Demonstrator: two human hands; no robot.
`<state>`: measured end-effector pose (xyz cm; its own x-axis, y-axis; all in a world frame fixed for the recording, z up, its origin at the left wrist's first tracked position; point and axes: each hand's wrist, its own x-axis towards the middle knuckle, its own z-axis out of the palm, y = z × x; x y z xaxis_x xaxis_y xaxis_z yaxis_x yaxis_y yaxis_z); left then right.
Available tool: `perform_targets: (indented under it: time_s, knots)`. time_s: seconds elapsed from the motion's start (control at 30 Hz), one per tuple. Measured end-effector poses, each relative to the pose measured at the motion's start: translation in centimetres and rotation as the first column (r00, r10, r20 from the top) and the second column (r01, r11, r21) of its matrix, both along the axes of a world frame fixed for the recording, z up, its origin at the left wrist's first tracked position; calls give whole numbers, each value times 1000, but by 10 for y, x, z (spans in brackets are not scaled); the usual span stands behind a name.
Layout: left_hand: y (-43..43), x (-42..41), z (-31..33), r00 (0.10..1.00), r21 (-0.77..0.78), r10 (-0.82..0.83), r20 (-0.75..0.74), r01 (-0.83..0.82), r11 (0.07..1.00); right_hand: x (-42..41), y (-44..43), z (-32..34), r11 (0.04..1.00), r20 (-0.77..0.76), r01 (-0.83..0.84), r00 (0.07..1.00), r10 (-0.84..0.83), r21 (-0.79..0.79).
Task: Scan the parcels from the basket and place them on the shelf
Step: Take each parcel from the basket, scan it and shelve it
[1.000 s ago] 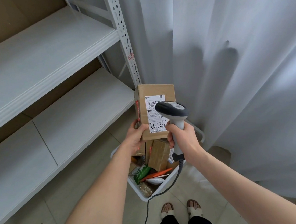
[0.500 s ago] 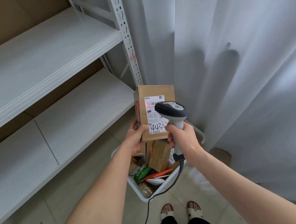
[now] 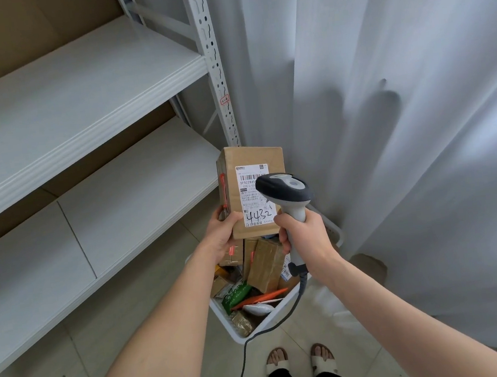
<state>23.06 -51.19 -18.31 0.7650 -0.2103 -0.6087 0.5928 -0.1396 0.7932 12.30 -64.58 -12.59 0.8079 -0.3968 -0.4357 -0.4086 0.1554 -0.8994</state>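
My left hand (image 3: 222, 232) grips the lower left corner of a brown cardboard parcel (image 3: 249, 160), held upright above the basket with its white shipping label (image 3: 250, 199) facing me. My right hand (image 3: 304, 233) grips the handle of a grey and black barcode scanner (image 3: 285, 189), whose head covers the label's right side. Below both hands stands the white basket (image 3: 256, 330) on the floor, filled with several cardboard parcels and bags. The white metal shelf (image 3: 70, 84) rises to the left, with a lower board (image 3: 136, 184) beside the parcel.
A perforated shelf post (image 3: 212, 60) stands just behind the parcel. White curtains (image 3: 401, 110) hang along the right. The scanner's cable (image 3: 244, 360) trails over the basket rim to the tiled floor. My sandalled feet (image 3: 299, 361) stand near the basket.
The parcel and scanner stay together in almost the same place. The view has drifted slightly, so the shelf sits a little further right.
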Motion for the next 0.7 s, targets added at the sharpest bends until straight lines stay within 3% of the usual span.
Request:
perform_targets:
  time_s: [0.7]
  knots:
    - [23,22,70,969,94,211,126,-223,970,67,3,43,997,161,6,987,-17,71]
